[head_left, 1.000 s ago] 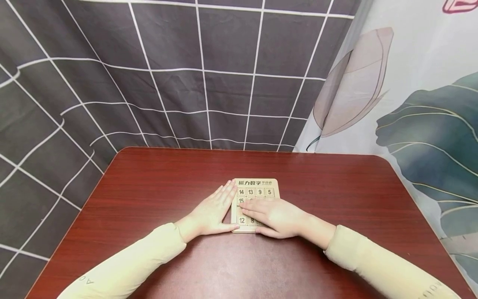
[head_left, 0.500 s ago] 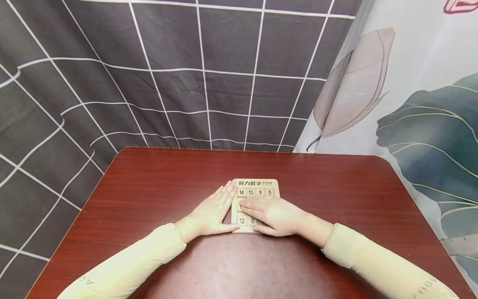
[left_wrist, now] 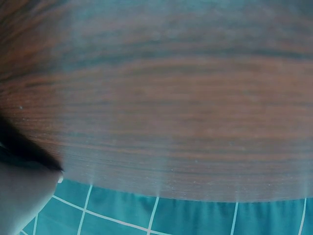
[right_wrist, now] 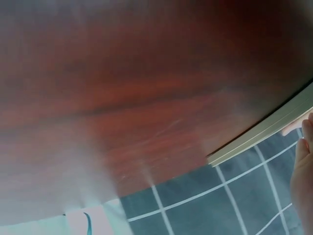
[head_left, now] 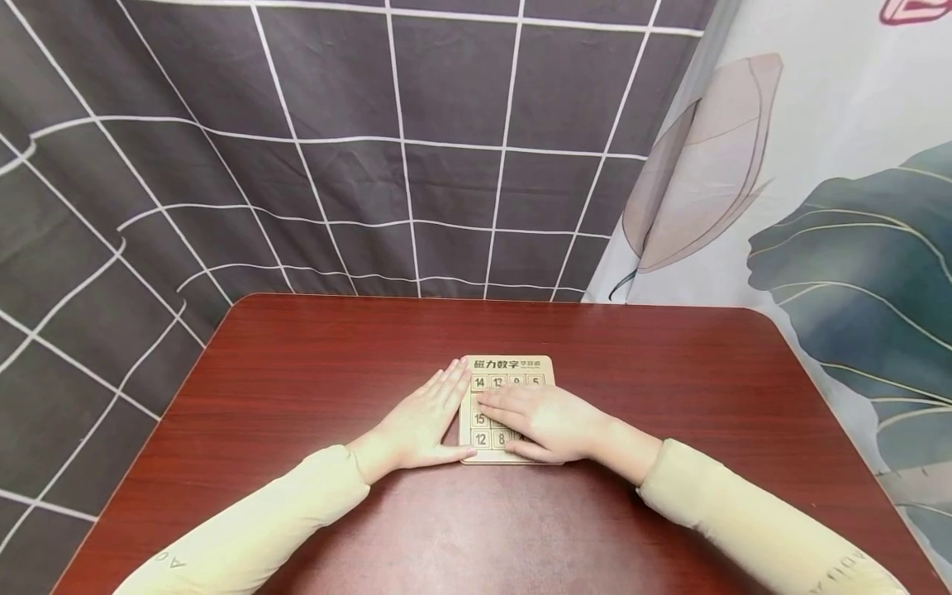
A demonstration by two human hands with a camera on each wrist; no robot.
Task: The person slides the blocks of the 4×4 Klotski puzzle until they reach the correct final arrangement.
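Note:
A pale wooden number sliding puzzle (head_left: 506, 364) lies flat on the table, its title strip at the far end. My left hand (head_left: 418, 421) rests along its left side with fingers straight and thumb at the near-left corner. Straight fingers of my right hand (head_left: 546, 420) lie over the second row, touching the left column. A tile marked 15 (head_left: 479, 420) sits in the third row, above the 12 tile (head_left: 481, 440). Most of the middle and right tiles are hidden under that hand. In the right wrist view, the puzzle's edge (right_wrist: 264, 131) shows beside the fingers.
The red-brown wooden table (head_left: 335, 347) extends around the puzzle on all sides. Behind it hangs a dark curtain (head_left: 454, 190) with a white grid. A pale, leaf-patterned curtain (head_left: 699, 190) hangs at the right.
The 15 tile has slid from the second row to the third in the left column. My right hand has shifted slightly up and left; the left hand has stayed still.

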